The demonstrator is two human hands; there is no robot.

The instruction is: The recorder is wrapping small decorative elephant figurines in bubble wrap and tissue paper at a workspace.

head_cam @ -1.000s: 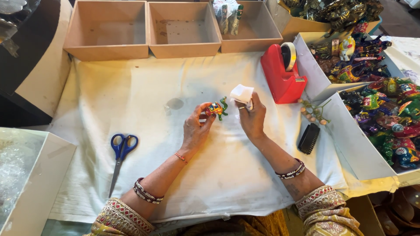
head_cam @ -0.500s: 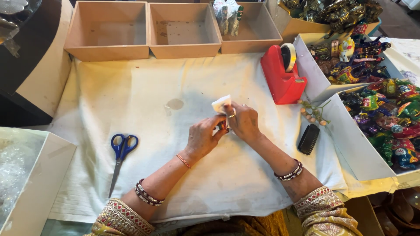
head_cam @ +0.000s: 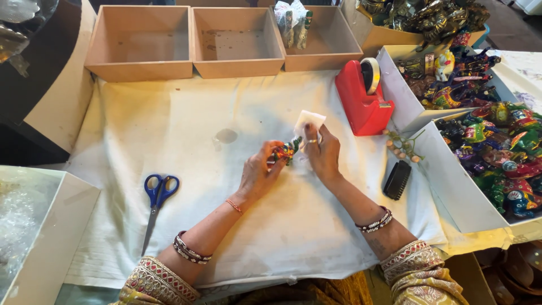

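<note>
My left hand [head_cam: 258,172] grips a small painted figurine [head_cam: 287,151], coloured red, green and blue, over the white cloth [head_cam: 186,147] in the middle of the table. My right hand [head_cam: 323,153] holds a white piece of paper or cloth [head_cam: 307,121] against the figurine's right side. The two hands are close together, fingertips almost touching at the figurine. Part of the figurine is hidden by my fingers.
Blue-handled scissors [head_cam: 158,195] lie to the left. A red tape dispenser [head_cam: 362,97] and a black brush [head_cam: 397,179] sit to the right. Three shallow wooden trays [head_cam: 141,70] line the far edge. White boxes [head_cam: 451,192] of colourful figurines stand at right.
A second ago the hands were slightly apart, then they came together with the white piece over the figurine. Now the figurine shows again between the fingers and the white piece sticks up behind.
</note>
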